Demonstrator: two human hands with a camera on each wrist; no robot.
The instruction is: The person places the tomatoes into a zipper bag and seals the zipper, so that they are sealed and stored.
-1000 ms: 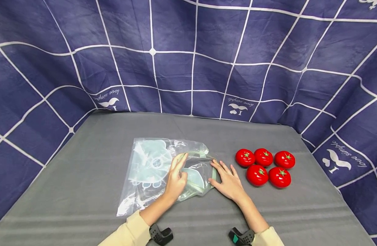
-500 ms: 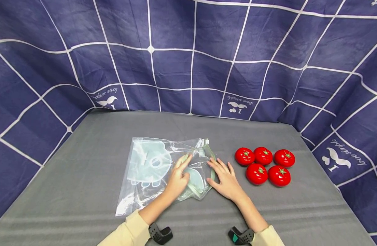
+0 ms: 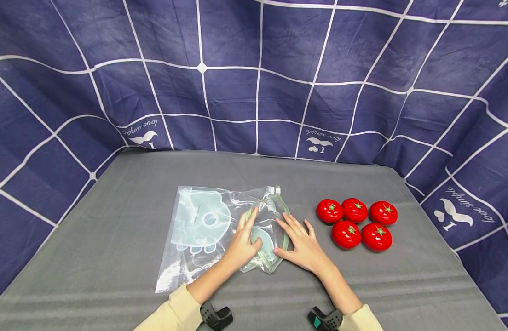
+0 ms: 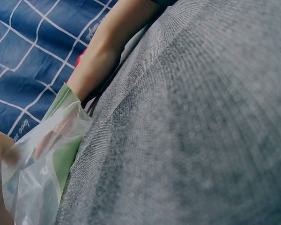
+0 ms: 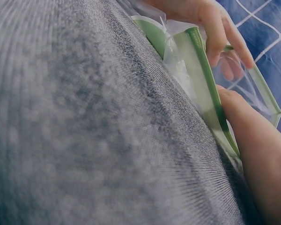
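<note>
A clear zip bag (image 3: 201,214) with a pale blue print lies flat on the grey cloth, its mouth facing right and spread apart. Green strips (image 5: 210,77) edge the mouth, and a white slider (image 3: 277,190) sits at its far corner. At the mouth's left side my left hand (image 3: 243,241) touches the plastic with straight fingers, its thumb pointing right. My right hand (image 3: 304,246) has its fingers spread along the right green edge. In the right wrist view the right thumb (image 5: 234,101) lies against a green strip. Film partly covers fingertips in both wrist views.
Several red tomatoes (image 3: 346,234) with green stems stand in two rows to the right of my right hand. The grey cloth (image 3: 113,239) covers the table. A blue curtain (image 3: 233,92) with white lines hangs behind and at the sides.
The bag's mouth has spread wider and its far corner with the slider has risen into sight. My left thumb has moved right, away from its fingers; the right hand has shifted slightly left.
</note>
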